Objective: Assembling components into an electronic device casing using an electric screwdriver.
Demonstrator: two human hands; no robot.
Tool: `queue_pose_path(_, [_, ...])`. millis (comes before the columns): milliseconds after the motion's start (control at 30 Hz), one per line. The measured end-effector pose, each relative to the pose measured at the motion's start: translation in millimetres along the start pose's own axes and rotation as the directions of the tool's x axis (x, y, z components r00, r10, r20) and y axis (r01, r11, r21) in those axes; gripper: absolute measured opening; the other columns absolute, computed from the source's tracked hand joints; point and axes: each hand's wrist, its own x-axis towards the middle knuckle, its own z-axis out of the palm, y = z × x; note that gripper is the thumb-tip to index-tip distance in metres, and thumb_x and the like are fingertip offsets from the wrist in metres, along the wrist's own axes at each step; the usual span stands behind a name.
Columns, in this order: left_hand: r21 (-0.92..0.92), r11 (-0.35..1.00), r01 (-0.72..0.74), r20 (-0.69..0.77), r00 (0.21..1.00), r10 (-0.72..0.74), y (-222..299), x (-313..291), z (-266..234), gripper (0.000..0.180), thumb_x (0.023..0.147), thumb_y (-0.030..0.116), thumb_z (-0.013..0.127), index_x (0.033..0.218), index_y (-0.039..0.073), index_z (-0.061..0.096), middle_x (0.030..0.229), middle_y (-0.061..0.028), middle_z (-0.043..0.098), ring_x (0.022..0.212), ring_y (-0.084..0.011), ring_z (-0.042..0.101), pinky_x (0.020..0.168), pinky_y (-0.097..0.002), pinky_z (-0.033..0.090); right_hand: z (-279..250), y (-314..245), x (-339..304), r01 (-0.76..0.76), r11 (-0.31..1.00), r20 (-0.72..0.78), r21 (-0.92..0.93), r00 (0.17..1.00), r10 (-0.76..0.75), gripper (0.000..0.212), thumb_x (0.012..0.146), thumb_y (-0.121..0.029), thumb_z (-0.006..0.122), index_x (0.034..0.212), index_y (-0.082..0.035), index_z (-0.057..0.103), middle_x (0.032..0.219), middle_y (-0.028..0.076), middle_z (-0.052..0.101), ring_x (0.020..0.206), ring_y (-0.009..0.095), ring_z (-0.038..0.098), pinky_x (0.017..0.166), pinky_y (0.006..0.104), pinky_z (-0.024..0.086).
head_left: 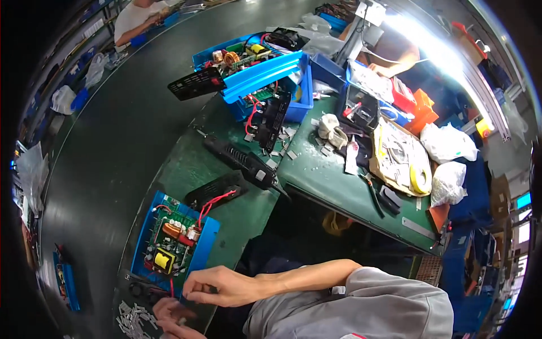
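Lying at the lower left edge of the green counter [316, 169], a pile of small grey metal clips [131, 319] is being reached by both hands. The left hand [172, 319] is being held just beside the pile with its fingers curled; whether a clip is being pinched cannot be told. The right hand [217, 286] is being held just above it, fingertips drawn together over something too small to make out.

Just beyond the hands, a blue open casing [172, 243] is being occupied by a green circuit board [172, 248] with a yellow transformer, copper coils and red wires. A black vented end plate [217, 190] is being kept tied to it by those wires. Farther up, a black ribbed tool [243, 160] is lying on the counter. Beyond that, a blue bin [299, 96] is being filled with more blue casings and boards [248, 62], stacked and tilted. At the right, white bags [449, 164] are lying beside a cardboard sheet [398, 158].
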Motion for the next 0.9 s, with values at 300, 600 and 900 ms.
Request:
queue_pose_path(300, [0.119, 0.984, 0.135, 0.002, 0.991, -0.137, 28, 16, 19, 0.044, 0.105, 0.035, 0.049, 0.098, -0.006, 0.065, 0.092, -0.0124, 0.066, 0.077, -0.0176, 0.065, 0.073, -0.0283, 0.054, -27, -3, -11, -0.027, 0.990, -0.109, -0.139, 0.994, 0.012, 0.016, 0.095, -0.007, 0.068, 0.111, 0.000, 0.069, 0.095, 0.009, 0.074, 0.081, 0.015, 0.073, 0.070, 0.0297, 0.058])
queue_pose_path(600, [-0.204, 0.944, 0.260, 0.151, 0.961, -0.232, 35, 21, 41, 0.020, 0.101, 0.003, 0.057, 0.119, -0.006, 0.055, 0.115, -0.0204, 0.069, 0.099, -0.0241, 0.070, 0.090, -0.0364, 0.059, -54, -2, -16, -0.297, 0.945, -0.195, -0.136, 0.943, 0.268, 0.019, 0.099, -0.007, 0.064, 0.116, -0.001, 0.068, 0.098, 0.003, 0.068, 0.085, 0.008, 0.065, 0.068, 0.0217, 0.049])
queue_pose_path(900, [-0.171, 0.945, 0.279, 0.105, 0.959, -0.264, 31, 22, 41, 0.022, 0.097, 0.007, 0.068, 0.113, -0.007, 0.061, 0.103, -0.0163, 0.071, 0.092, -0.0219, 0.072, 0.086, -0.0339, 0.060, -46, 1, -9, -0.213, 0.953, -0.150, -0.217, 0.972, 0.183, 0.016, 0.100, -0.008, 0.064, 0.113, -0.002, 0.070, 0.099, 0.004, 0.069, 0.084, 0.009, 0.067, 0.067, 0.0220, 0.050])
